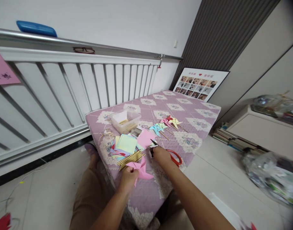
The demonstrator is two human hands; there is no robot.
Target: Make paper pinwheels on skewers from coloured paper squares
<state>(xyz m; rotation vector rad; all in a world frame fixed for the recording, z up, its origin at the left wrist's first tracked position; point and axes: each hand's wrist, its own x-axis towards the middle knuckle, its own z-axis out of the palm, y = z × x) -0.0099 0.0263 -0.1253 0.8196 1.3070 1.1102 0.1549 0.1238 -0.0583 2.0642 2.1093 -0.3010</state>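
Note:
My left hand (130, 179) is closed, pinching a pink paper pinwheel (143, 169) near its left side. My right hand (161, 155) reaches over the scissors, hiding their middle; their red handles (175, 157) show on its right and a dark blade tip beyond it. Its fingers are bent at a small white-and-dark object (151, 150), whose kind I cannot make out. Between the hands and the plastic box lie wooden sticks (131, 159), a stack of coloured paper squares (126, 143) and a pink paper sheet (146, 138).
Finished pinwheels on sticks (157, 128) lie farther back on the purple patterned tablecloth (165, 107). A clear plastic box (126, 121) holds more sticks. The radiator (117, 83) borders the table's far left side. A photo board (199, 84) leans behind; plastic bags (273, 175) lie right.

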